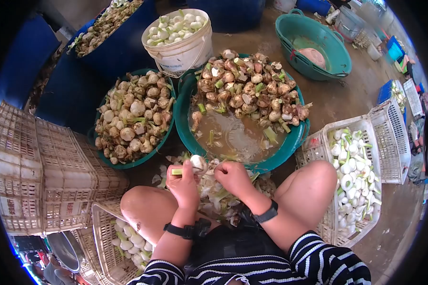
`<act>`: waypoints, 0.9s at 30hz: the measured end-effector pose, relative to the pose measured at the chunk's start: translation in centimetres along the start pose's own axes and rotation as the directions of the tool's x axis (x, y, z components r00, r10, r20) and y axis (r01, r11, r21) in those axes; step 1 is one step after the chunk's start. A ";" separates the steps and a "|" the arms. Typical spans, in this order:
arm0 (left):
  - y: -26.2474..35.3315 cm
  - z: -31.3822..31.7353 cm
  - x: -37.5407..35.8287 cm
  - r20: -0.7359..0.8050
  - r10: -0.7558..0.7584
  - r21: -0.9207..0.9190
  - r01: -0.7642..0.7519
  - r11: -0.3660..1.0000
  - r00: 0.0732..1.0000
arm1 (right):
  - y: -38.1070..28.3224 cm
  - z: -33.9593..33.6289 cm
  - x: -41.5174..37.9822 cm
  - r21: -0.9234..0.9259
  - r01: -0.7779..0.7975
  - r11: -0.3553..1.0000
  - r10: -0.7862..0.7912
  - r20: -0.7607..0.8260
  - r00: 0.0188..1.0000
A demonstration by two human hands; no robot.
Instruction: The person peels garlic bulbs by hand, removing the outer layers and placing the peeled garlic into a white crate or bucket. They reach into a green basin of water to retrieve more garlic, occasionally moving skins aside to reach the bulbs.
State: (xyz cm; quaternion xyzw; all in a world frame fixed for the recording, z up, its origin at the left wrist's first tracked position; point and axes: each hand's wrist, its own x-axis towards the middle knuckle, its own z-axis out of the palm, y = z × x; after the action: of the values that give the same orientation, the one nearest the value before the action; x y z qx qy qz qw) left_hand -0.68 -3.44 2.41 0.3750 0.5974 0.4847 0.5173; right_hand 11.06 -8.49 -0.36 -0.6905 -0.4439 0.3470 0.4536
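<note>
My left hand is wrapped round a garlic bulb, with its pale green cut stem poking out on the left of my fingers. The bulb is white with a brownish patch. Just to its right, my right hand is closed, thumb and fingertips pressed together; whatever they hold is too small to make out. Below both hands, between my knees, lies a heap of pale garlic skins. In front stands a teal tub of murky water with unpeeled garlic bulbs piled toward its far side.
Left of the tub is a second tub of unpeeled garlic. A white bucket of peeled bulbs stands behind. Crates of peeled garlic flank me at right and left. Stacked crates rise at far left; a teal basin sits at back right.
</note>
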 end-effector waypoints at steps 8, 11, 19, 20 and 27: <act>-1.1 -0.4 0.2 0.266 0.674 0.319 -0.723 0.613 0.689 | -2.3 0.5 -0.4 -0.243 0.310 0.919 -0.338 -0.080 0.938; -1.3 -0.8 0.4 0.355 0.718 0.291 -0.800 0.524 0.599 | -1.9 0.3 0.1 -0.211 0.269 0.940 -0.295 -0.102 0.950; -0.5 -1.3 1.1 0.219 -0.084 -0.305 0.150 0.940 0.972 | 4.0 -2.4 1.2 -0.389 0.123 0.913 -0.135 -0.005 0.991; -0.6 -1.2 1.2 0.210 -0.100 -0.273 0.157 0.949 0.973 | 4.2 -1.4 0.8 -0.289 0.288 0.913 -0.335 -0.127 0.933; -1.1 -0.1 0.6 0.452 -0.189 -0.352 0.368 0.861 0.872 | 1.8 -0.3 1.9 0.913 -0.401 -0.067 0.250 0.405 0.880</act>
State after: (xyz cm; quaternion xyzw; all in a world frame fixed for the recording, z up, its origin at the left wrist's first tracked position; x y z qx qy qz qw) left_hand -0.86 -3.17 1.24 0.2515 0.4062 0.4340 0.7638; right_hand 12.53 -7.16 -2.11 -0.2441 0.0776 0.6889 0.6781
